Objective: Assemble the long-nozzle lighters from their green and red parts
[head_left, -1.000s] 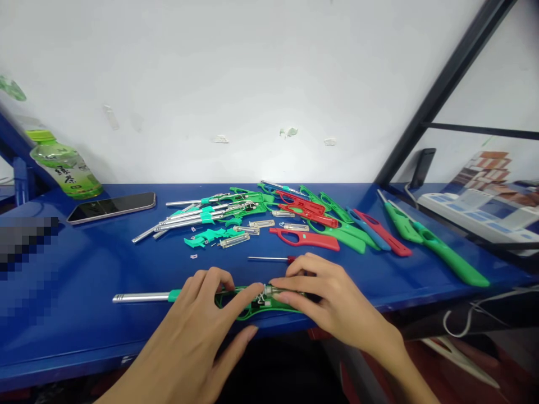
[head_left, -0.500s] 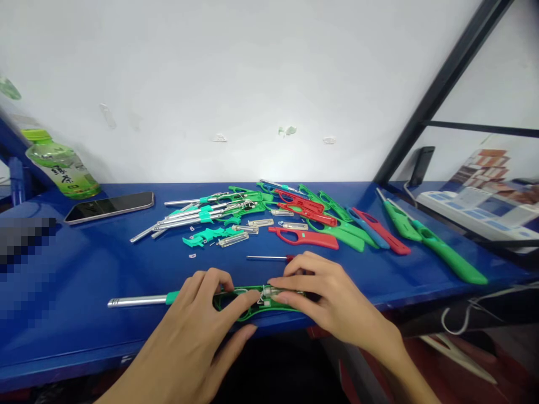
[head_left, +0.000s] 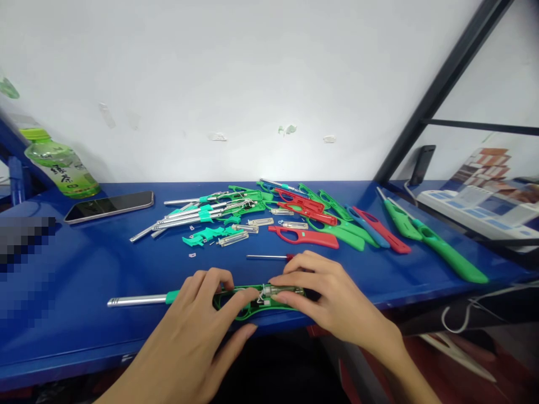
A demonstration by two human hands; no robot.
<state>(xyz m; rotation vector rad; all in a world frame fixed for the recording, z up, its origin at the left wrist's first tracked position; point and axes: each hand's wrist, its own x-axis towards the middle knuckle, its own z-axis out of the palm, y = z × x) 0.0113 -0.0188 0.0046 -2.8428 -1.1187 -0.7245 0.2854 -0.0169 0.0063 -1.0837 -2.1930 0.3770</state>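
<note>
One glossy blue table (head_left: 105, 331) meets a scuffed white wall (head_left: 236, 73). At its near edge, beneath my fingers, lies an open green plastic lighter (head_left: 278, 306), lengthwise left to right, silver tube (head_left: 138, 301) pointing left. My half-curled left hand (head_left: 197, 314) grips it; my right hand (head_left: 326, 294) pinches, apparently, its clear tank (head_left: 275, 290).

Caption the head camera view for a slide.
Two hands work on an opened green lighter at a blue table, loose lighter parts beyond.
</note>
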